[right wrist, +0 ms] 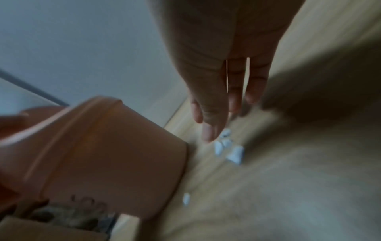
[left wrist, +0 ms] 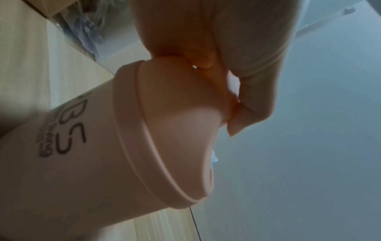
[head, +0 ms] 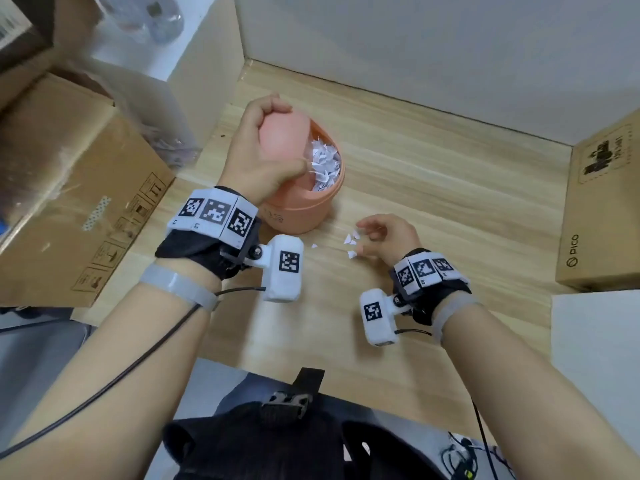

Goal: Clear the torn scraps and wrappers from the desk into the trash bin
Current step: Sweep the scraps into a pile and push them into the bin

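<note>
right hand (head: 388,237) lower centre, fingers loosely spread, holding nothing | scraps (head: 349,242) on desk (head: 433,174) just left of fingertips | left hand (head: 259,150) grips bin lid (head: 282,140), seemingly tipped open | trash bin (head: 298,209) up-left, near

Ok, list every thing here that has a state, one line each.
trash bin: upright on the desk, nearly full of white scraps.
bin lid: tipped open, held by the left hand.
left hand: grips the bin lid.
right hand: fingers loosely curled, holding nothing, hovering at the loose scraps.
loose scraps: lying on the desk, beside the bin.
</note>
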`<state>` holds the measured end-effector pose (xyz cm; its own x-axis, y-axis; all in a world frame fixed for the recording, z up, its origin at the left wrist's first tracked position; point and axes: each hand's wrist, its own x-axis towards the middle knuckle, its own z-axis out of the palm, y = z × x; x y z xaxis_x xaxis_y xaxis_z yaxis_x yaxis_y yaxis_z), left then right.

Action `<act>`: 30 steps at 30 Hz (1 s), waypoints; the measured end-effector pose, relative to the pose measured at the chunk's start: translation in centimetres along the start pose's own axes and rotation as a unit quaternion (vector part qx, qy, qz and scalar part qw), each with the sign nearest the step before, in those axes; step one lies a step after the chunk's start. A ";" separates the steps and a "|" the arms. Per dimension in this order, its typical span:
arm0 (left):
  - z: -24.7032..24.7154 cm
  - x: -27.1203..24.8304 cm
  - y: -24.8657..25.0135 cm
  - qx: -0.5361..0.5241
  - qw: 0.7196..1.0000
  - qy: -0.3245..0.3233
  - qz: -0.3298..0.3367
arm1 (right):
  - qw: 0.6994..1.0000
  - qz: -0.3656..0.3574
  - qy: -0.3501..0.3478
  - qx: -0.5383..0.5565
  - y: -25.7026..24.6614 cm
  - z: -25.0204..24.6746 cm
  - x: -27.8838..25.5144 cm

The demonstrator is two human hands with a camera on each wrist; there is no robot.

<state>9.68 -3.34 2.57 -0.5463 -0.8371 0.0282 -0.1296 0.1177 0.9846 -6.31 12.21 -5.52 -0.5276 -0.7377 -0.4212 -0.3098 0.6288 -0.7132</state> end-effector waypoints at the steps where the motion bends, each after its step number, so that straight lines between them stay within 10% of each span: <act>1: 0.0 0.0 -0.1 -0.004 1.000 -0.001 0.000 | 1.000 -0.015 0.002 -0.020 0.5 0.5 -0.1; 9: -0.1 0.1 -0.4 0.000 1.000 -0.008 0.010 | 0.988 -0.136 -0.014 -0.073 1.9 2.5 0.6; 25: 0.0 0.1 -0.3 -0.011 1.000 -0.006 -0.002 | 0.943 -0.138 -0.090 -0.287 0.8 3.0 1.1; 30: 0.1 0.0 0.0 -0.006 1.000 -0.002 -0.012 | 0.988 -0.099 -0.008 -0.121 -2.3 0.6 0.9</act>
<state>9.61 -3.31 2.61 -0.5465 -0.8375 0.0048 -0.1326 0.0922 0.9869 -5.61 9.99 -4.62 -0.4257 -0.8544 -0.2980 -0.5863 0.5113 -0.6283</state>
